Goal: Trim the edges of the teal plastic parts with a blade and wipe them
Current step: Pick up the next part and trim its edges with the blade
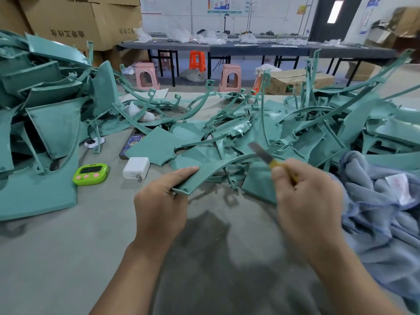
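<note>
our left hand [159, 205] pinches the near end of a curved teal strip [204, 172] just above the table [68, 258]; our right hand [306, 201] is closed on the yellow-handled blade [263, 155], lifted clear of it. we'd best steady the strip, lay the blade shallow along its edge and stroke away from the fingers. the teal pile [295, 133] waits beyond, the grey cloth [375, 212] to the right.

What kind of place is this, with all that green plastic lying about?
Most likely a small factory or workshop finishing area. Heaps of teal plastic parts cover the worktable, big cardboard boxes are stacked behind, and a long bench with plastic stools lines the far wall.
</note>
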